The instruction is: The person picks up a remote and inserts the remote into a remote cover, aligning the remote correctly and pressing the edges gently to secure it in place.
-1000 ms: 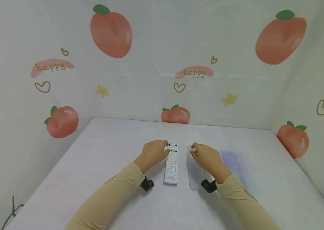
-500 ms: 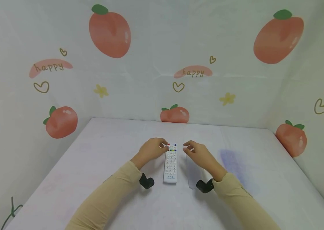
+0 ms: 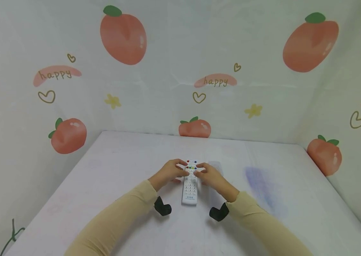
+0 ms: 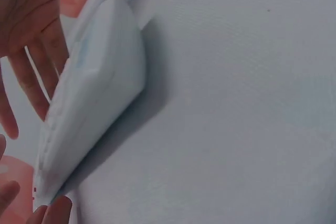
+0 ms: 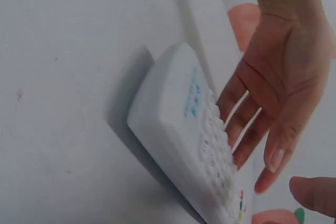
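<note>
Remote (image 3: pixel 190 183) on table (image 3: pixel 119 167), between hands.

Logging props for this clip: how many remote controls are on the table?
1. The white remote lies mid-table, left hand and right hand touching its sides near the coloured buttons. Nothing suggests another hidden.

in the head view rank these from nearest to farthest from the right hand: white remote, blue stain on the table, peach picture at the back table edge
1. White remote, touching the right hand on its left side.
2. Blue stain, on the table to the hand's right.
3. Peach picture, on the wall behind, at the table's far edge.
</note>
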Tool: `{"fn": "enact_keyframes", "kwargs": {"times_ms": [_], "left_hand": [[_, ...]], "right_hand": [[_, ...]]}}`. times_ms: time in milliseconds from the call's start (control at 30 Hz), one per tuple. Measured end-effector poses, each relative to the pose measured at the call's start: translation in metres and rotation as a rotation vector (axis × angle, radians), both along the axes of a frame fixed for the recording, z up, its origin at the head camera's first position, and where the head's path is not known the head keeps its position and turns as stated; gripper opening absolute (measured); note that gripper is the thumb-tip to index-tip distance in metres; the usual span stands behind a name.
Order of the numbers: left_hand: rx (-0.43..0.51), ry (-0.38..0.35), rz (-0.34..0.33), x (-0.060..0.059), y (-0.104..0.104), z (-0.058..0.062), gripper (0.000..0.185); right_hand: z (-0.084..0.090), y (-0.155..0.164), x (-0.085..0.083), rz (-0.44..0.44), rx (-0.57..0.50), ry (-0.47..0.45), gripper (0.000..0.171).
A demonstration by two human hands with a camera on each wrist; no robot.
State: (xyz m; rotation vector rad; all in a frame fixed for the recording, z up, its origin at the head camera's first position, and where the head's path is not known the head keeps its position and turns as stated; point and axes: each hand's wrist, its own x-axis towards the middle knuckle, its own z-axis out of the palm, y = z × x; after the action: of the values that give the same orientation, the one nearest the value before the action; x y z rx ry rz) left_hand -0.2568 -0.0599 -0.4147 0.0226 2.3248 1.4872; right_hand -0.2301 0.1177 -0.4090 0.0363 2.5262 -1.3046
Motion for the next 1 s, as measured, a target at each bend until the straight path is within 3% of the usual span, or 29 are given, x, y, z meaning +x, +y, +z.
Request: {"fn": "enact_keyframes", "kwargs": {"times_ms": [200,433,633,1000], "left_hand": [[0.018,-0.031,0.015,0.002,0.005,-0.006,0.043],[-0.054,0.01,0.017,0.002,0.012,-0.01,0.044],[-0.061,0.021,0.036,0.002,0.013,-0.01,0.044],[0.061,-0.035,0.064,0.005,0.012,0.0,0.045]], "right_hand": [[-0.008,-0.009,-0.002,-0.008,0.051,0.002,0.045],[-0.013,-0.016,-0.004,-0.015,0.064,0.035,0.049],[-0.013,-0.017,-0.004,-0.015,0.079,0.054,0.048],[-0.001,-0.008,0.002,-0.005,-0.045,0.034,0.05]]}}
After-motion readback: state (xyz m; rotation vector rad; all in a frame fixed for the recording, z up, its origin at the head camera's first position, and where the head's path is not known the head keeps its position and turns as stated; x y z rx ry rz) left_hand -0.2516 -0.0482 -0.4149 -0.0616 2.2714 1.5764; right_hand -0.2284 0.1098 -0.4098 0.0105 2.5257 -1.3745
